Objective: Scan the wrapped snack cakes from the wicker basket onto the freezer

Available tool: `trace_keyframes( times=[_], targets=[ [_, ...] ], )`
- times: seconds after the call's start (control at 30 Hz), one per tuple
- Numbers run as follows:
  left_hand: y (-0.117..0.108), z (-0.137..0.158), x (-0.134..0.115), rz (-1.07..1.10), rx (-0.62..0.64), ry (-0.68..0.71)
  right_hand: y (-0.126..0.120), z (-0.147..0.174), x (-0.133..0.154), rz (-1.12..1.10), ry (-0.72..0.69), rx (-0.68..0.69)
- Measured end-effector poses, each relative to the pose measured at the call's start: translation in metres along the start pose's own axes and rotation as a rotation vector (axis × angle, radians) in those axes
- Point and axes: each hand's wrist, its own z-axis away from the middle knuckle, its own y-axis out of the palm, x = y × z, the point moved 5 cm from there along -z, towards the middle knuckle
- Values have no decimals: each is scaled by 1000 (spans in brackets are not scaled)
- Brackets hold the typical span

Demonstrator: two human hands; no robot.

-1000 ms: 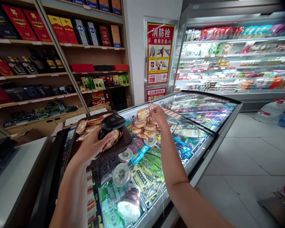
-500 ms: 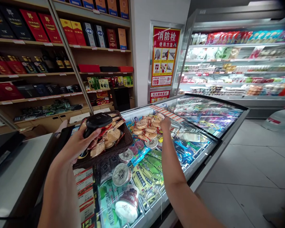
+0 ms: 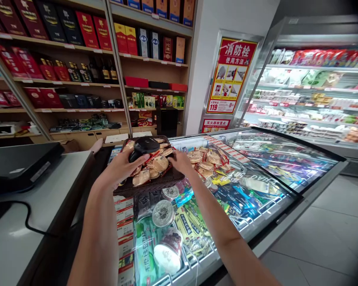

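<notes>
My left hand (image 3: 121,165) is closed around a black barcode scanner (image 3: 146,145) with a rounded head, held over the left side of a dark brown woven basket (image 3: 155,186). Wrapped round biscuits (image 3: 160,163) in clear and red packaging fill the basket. At its right rim, my right hand (image 3: 180,162) has its fingers curled over the edge; the fingertips are partly hidden. To the right, a loose pile of similar wrapped biscuits (image 3: 207,159) lies on the freezer's glass top (image 3: 235,172), just beyond my right forearm.
Below the glass are ice-cream cups (image 3: 163,213) and green packets (image 3: 144,254). A counter (image 3: 59,190) with a black machine (image 3: 24,163) stands at left. Shelves of boxed bottles (image 3: 86,29) line the back, beside a red fire-hydrant sign (image 3: 232,75). A lit refrigerated display (image 3: 313,99) is at right.
My right hand has moved left from the biscuit pile to the basket's right rim. My left hand keeps the scanner over the basket. The view has turned slightly left.
</notes>
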Motion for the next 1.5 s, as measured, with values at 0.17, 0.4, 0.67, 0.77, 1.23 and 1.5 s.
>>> trace_keyframes(
  times=[0.17, 0.4, 0.67, 0.77, 1.23, 1.5],
  targets=[
    [6, -1, 0, -57, 67, 39, 38, 11, 19, 76, -120, 140],
    [9, -3, 2, -41, 91, 67, 19, 2, 13, -342, -60, 156],
    [46, -9, -9, 66, 128, 90, -44, 5, -38, -827, 253, 43],
    [75, -11, -15, 136, 178, 104, -79, 11, -74, -583, 326, -71],
    [110, -10, -26, 79, 275, 141, -135, 32, -93, -230, 287, -30],
    [105, -9, -28, 67, 275, 163, -129, 28, -102, -114, 300, 24]
  ],
)
